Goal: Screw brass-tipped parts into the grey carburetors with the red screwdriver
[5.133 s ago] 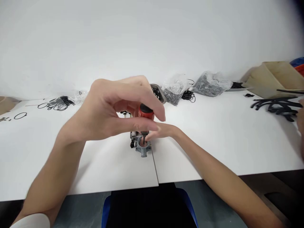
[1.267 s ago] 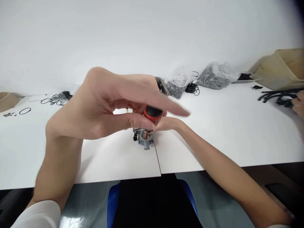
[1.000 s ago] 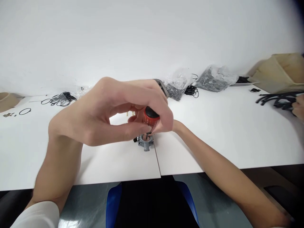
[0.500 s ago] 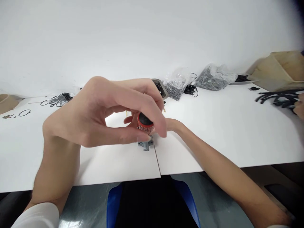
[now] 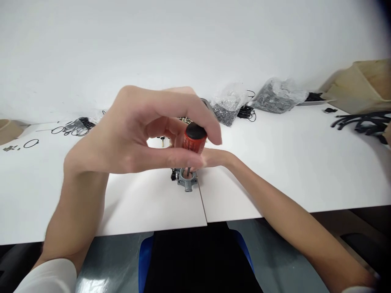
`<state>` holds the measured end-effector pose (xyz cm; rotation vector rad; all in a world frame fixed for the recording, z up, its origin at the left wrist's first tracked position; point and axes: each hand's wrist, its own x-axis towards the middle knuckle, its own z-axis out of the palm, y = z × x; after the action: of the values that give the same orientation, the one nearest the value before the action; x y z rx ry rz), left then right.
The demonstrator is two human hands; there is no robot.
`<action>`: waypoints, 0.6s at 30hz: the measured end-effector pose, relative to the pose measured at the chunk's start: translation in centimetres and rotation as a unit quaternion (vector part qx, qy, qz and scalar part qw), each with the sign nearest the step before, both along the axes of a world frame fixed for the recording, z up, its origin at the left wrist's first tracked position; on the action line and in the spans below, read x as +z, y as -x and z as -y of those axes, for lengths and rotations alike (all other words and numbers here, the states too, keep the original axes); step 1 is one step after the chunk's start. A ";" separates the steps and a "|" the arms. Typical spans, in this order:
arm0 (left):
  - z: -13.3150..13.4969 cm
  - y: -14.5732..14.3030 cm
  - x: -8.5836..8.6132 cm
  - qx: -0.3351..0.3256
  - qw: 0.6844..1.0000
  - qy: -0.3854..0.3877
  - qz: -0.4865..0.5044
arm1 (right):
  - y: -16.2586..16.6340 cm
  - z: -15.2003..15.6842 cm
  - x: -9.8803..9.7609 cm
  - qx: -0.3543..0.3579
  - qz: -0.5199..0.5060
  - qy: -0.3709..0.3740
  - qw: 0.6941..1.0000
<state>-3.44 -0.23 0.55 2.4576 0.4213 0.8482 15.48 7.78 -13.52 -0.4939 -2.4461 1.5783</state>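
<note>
My left hand [image 5: 146, 130] is closed round the red handle of a screwdriver [image 5: 195, 138], its black cap facing up. The shaft points down into the round opening of a grey metal carburetor [image 5: 188, 186], which has a small black fitting on its left side. Behind the screwdriver, my right hand [image 5: 212, 158] comes in from the right and grips the carburetor from its far side. Most of the right fingers are hidden by my left hand and the tool.
Along the wall lie a metal tray [image 5: 205, 102], a plastic bag of small dark parts [image 5: 227, 110] and another bag [image 5: 276, 97]. A beige bin [image 5: 348, 87] and black hoses [image 5: 363, 122] are at right. Black rings [image 5: 31, 143] and brass bits [image 5: 10, 148] lie left.
My left hand and the screwdriver have shifted slightly up and right, and the handle has tilted. More of the carburetor and the screwdriver's shaft now show. My right arm has barely moved.
</note>
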 end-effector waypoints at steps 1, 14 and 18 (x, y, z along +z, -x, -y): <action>-0.1 -0.2 -0.2 0.002 1.000 -0.008 0.007 | 0.0 0.0 0.0 0.001 -0.002 0.003 1.000; 1.1 -0.6 -0.2 0.040 0.998 0.032 0.038 | 0.0 0.4 0.2 -0.015 0.000 -0.005 1.000; 0.5 -0.6 -0.6 0.011 0.999 0.002 0.038 | 0.0 0.2 -0.1 -0.021 0.013 -0.013 1.000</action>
<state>-2.79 -0.77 -0.04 2.4125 0.4230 0.9446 15.48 7.62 -13.65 -0.5608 -2.4553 1.5322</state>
